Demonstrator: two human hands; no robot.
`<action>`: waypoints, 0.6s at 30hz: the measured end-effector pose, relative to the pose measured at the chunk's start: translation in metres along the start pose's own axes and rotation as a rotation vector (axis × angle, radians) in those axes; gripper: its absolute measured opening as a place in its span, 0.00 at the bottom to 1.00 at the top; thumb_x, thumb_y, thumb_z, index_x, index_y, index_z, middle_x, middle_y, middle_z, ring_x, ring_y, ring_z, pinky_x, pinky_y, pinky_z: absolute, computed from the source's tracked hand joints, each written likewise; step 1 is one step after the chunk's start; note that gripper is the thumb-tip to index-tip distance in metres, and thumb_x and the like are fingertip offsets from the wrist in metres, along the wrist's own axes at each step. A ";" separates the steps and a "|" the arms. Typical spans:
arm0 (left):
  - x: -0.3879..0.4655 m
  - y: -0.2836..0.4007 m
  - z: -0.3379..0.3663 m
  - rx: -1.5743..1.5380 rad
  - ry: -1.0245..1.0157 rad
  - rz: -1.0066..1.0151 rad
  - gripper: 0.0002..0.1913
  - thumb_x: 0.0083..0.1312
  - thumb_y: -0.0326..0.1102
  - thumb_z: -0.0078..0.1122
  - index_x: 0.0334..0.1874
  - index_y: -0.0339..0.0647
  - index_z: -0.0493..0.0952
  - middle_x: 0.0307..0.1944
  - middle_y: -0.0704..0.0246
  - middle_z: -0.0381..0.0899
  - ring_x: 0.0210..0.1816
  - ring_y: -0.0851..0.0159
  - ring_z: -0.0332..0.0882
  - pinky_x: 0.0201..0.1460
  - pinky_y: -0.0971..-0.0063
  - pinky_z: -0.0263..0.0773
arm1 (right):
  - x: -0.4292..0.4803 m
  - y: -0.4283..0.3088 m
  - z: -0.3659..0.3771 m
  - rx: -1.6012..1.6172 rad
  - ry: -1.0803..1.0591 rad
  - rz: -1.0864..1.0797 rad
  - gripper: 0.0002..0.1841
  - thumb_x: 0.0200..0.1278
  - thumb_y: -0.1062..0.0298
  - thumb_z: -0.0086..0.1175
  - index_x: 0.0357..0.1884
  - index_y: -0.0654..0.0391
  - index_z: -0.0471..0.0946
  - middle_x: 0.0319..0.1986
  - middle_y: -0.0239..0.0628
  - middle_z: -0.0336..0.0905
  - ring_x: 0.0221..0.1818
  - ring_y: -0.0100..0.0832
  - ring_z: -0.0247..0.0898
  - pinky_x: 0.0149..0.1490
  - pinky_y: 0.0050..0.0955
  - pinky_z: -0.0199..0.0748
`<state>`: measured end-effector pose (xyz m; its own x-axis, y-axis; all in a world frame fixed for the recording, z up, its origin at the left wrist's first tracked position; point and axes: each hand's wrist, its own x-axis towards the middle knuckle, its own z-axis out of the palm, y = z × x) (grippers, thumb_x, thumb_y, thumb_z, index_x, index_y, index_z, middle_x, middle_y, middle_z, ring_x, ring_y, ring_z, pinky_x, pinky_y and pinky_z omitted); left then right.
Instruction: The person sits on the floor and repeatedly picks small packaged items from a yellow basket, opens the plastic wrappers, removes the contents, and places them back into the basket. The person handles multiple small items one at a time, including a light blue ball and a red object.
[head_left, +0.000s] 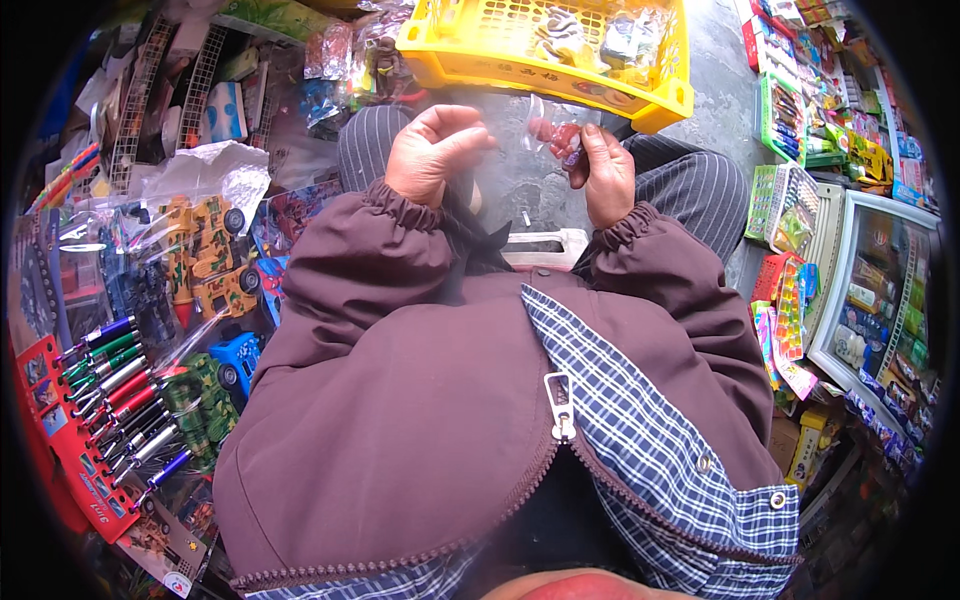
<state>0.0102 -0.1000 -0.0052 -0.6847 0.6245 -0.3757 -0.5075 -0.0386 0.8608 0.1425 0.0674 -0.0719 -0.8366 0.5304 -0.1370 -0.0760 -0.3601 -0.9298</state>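
My right hand (604, 169) pinches a small clear plastic packet (556, 139) between thumb and fingers. Red pieces and a purple bit show through it; what exactly they are is hard to tell. The packet's loose clear end points left, towards my other hand. My left hand (439, 154) is raised over my left knee, its fingers curled with a gap to the thumb, and I see nothing in it. Its fingertips are blurred. Just beyond both hands stands a yellow plastic crate (517, 73), holding whitish crumpled gloves (564, 37) and clear plastic packets (630, 37).
To the left are packaged toy vehicles (214, 255) and a red card of pen-shaped lights (82, 450). A glass-fronted case (874, 292) and small baskets (780, 120) of goods line the right. Grey concrete floor (517, 176) lies between my knees.
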 end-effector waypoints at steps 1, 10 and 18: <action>0.000 0.000 0.000 -0.017 0.000 0.015 0.13 0.61 0.26 0.64 0.47 0.39 0.76 0.36 0.69 0.81 0.37 0.68 0.82 0.40 0.77 0.77 | 0.000 0.001 -0.001 0.003 0.000 -0.005 0.19 0.75 0.56 0.42 0.38 0.61 0.79 0.27 0.34 0.80 0.16 0.17 0.58 0.24 0.16 0.57; 0.003 -0.003 -0.004 -0.031 -0.082 -0.129 0.17 0.67 0.41 0.59 0.52 0.38 0.77 0.40 0.68 0.81 0.39 0.68 0.81 0.42 0.76 0.74 | -0.001 -0.003 0.002 -0.016 -0.027 0.020 0.19 0.75 0.56 0.41 0.37 0.59 0.79 0.23 0.29 0.75 0.18 0.16 0.59 0.25 0.17 0.57; 0.000 0.002 0.001 -0.081 -0.039 -0.167 0.19 0.69 0.40 0.56 0.57 0.37 0.74 0.44 0.65 0.81 0.45 0.64 0.81 0.47 0.72 0.75 | -0.001 -0.006 0.005 -0.028 -0.015 0.060 0.20 0.75 0.56 0.40 0.40 0.60 0.80 0.23 0.28 0.75 0.18 0.17 0.58 0.25 0.19 0.57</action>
<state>0.0096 -0.0997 -0.0033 -0.5675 0.6572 -0.4960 -0.6539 0.0063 0.7566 0.1413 0.0646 -0.0646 -0.8475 0.4965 -0.1876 -0.0104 -0.3689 -0.9294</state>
